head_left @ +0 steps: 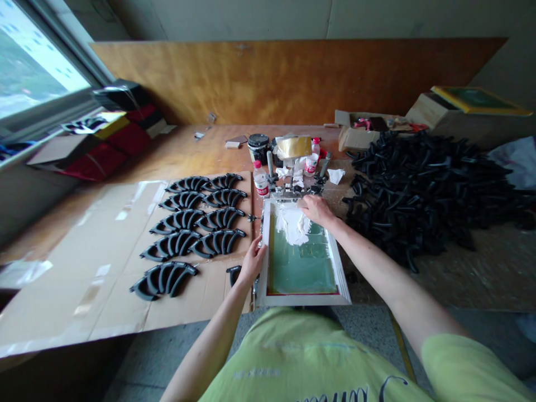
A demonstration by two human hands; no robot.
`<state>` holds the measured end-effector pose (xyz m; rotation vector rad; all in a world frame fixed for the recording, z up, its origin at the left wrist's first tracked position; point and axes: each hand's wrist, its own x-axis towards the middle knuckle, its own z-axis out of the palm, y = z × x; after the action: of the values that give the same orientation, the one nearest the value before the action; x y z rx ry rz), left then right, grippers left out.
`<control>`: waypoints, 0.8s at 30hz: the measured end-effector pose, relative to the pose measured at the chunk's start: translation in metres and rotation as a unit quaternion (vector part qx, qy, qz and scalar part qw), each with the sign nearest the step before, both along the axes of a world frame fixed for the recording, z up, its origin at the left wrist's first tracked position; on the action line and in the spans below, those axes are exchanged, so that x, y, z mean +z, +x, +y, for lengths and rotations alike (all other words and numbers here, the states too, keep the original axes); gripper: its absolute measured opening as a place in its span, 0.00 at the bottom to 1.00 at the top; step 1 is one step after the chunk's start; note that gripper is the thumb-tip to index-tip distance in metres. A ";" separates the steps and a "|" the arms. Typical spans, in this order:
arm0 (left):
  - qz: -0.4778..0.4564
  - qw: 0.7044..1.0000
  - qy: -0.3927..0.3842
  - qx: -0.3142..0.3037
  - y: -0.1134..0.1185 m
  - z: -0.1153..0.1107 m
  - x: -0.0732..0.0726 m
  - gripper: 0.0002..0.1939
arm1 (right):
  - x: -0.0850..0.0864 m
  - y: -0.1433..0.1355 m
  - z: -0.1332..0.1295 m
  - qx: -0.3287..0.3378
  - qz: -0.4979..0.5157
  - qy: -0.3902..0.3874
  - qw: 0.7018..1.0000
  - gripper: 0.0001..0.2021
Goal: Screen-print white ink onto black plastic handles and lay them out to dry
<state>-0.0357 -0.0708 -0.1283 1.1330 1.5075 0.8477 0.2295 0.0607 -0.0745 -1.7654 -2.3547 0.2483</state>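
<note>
A silk-screen printing frame with pale metal rails and green mesh lies in front of me. White ink is spread over the far part of the mesh. My right hand is closed at the far right of the screen, by the ink; what its fingers pinch is mostly hidden. My left hand has its fingers curled against the frame's left rail. A single black curved part rests just left of that hand. Clamps stand at the frame's far end.
Black curved parts lie in neat rows on cardboard at left. A large heap of similar parts covers the right side. Behind the frame stand a red-capped bottle, a dark tub and a yellowish block.
</note>
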 end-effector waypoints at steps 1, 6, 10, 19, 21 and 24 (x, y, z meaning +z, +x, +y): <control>0.001 1.000 0.000 -0.003 -0.001 0.000 -0.002 0.37 | -0.001 -0.001 -0.003 -0.016 -0.009 0.005 1.000 0.10; -0.001 1.000 0.003 -0.010 -0.005 -0.001 -0.008 0.35 | -0.005 -0.018 -0.037 0.014 -0.031 -0.014 0.999 0.11; -0.009 1.000 -0.004 -0.015 -0.005 -0.001 -0.007 0.36 | -0.001 -0.012 -0.072 0.178 -0.009 -0.009 0.984 0.11; -0.035 0.999 -0.016 -0.003 -0.001 0.000 0.002 0.38 | -0.002 -0.007 -0.066 0.144 0.063 0.073 0.985 0.05; -0.031 0.999 -0.019 0.007 -0.001 0.000 0.004 0.38 | -0.009 -0.010 -0.074 0.172 0.060 0.086 0.979 0.06; -0.036 0.999 -0.028 0.015 0.001 0.000 0.010 0.38 | -0.010 -0.009 -0.079 0.203 0.084 0.067 0.973 0.04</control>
<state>-0.0349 -0.0704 -0.1187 1.0315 1.4834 0.8511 0.2201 -0.0186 -0.0849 -1.1420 -2.5170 0.2744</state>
